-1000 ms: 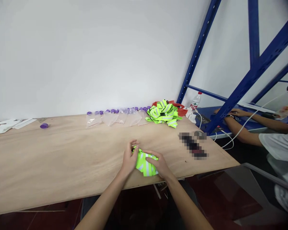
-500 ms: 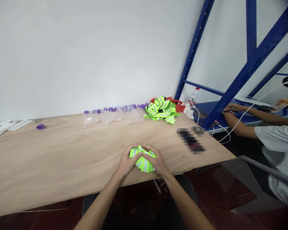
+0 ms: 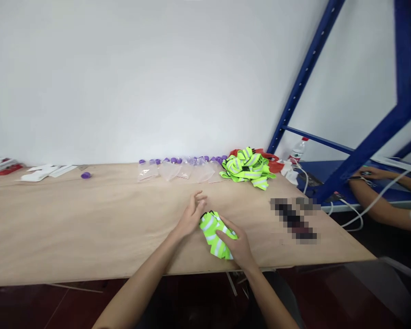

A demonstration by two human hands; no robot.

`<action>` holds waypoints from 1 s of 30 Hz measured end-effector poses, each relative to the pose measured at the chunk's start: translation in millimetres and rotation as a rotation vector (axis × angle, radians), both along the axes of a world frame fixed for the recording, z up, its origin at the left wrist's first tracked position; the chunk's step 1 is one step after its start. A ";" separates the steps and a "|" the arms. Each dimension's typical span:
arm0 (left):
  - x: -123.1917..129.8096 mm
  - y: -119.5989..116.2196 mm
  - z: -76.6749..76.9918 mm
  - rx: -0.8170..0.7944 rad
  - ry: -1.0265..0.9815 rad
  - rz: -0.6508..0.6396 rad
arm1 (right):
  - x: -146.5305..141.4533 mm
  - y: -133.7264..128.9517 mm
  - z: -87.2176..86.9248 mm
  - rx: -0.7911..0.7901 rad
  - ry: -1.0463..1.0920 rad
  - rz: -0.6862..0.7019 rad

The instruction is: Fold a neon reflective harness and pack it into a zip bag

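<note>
A folded bundle of neon-green reflective strap (image 3: 213,232) with silver-white stripes is at the table's front edge. My right hand (image 3: 238,242) grips it from the right, thumb across the top and the other fingers partly hidden behind it. Small black pieces show at its upper edge. Just to the left, my left hand (image 3: 192,217) is off the bundle or only grazing it, its fingers apart and nothing in them. Farther back lies a loose pile of the same reflective strapping (image 3: 248,168).
Clear plastic bags (image 3: 171,171) and several purple rolls line the wall. One purple roll (image 3: 86,175) and white flat pieces (image 3: 44,172) lie left. A blurred dark item (image 3: 292,219) lies right, near a blue rack (image 3: 301,75), a bottle (image 3: 298,150) and another person's arms (image 3: 373,208).
My left hand has let go of the strap bundle and opened to its left. My right hand keeps hold of the bundle, now tilted. The view has swung left.
</note>
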State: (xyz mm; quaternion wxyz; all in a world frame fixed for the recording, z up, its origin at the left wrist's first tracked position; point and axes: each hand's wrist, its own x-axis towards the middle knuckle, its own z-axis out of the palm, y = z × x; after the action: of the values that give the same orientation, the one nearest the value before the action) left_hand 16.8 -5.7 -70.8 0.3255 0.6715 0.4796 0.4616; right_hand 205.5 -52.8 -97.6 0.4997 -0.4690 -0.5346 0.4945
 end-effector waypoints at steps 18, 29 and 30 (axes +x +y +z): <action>-241.7 118.6 -5.5 -0.137 0.766 0.588 | 1.6 2.0 0.0 -0.078 0.014 -0.048; -232.5 97.2 -2.0 0.182 0.853 0.498 | -0.1 1.7 -0.5 -0.066 0.105 0.029; -230.3 92.5 -0.7 0.194 0.855 0.492 | -0.5 1.4 -0.6 -0.066 0.116 0.035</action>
State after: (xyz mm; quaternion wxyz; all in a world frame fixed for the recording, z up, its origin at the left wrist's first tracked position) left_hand -213.5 86.8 -71.5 -0.0825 0.6947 0.6691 0.2506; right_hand 205.0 -51.4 -98.1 0.5052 -0.4465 -0.4963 0.5469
